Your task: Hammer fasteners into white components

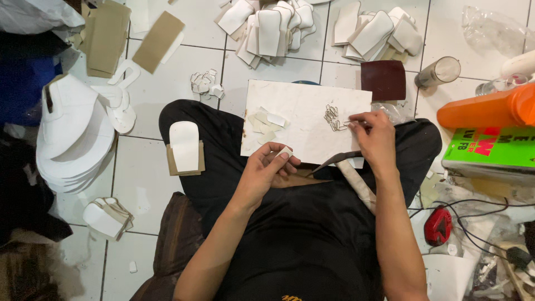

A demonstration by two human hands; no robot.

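Seated on the floor (pixel 161 184), I keep a white board (pixel 304 120) across my lap as a work surface. Stacks of white cut pieces (pixel 72 139) lie to my left, more beyond the board's far edge; an orange bottle (pixel 485 108) stands right. My right hand (pixel 374 139), fingers pinched closed, picks at metal clips (pixel 332 118) near the board's right edge. My left hand (pixel 266 167) grips a small white piece (pixel 285 151) at the near edge, apparently held ready. Nothing blocks either hand.

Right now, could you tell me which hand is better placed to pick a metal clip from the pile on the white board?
Probably the right hand: its fingertips already touch the metal clips on the white board, while the left hand holds a small white piece.
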